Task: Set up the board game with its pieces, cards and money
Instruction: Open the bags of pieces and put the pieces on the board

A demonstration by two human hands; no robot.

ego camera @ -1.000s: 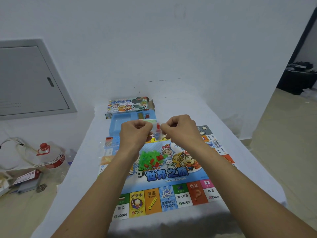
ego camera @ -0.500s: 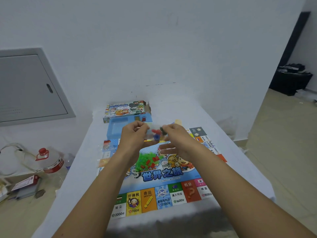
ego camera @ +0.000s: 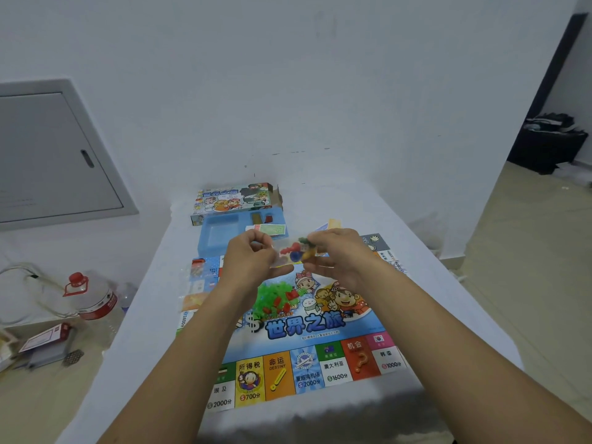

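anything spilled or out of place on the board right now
Yes: a loose heap of green and red houses lies on the centre picture of the game board, unsorted. Both hands, left hand and right hand, hold a small clear bag of pawns above it.

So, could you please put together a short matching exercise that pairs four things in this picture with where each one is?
Things:
1. small clear plastic bag of coloured pawns
2. pile of green and red plastic houses
3. light blue plastic tray
4. clear water bottle with red cap

Places:
A. floor, left of table
B. between both hands
C. middle of board
D. beyond board, before box

Pairs: 1-B, 2-C, 3-D, 4-A
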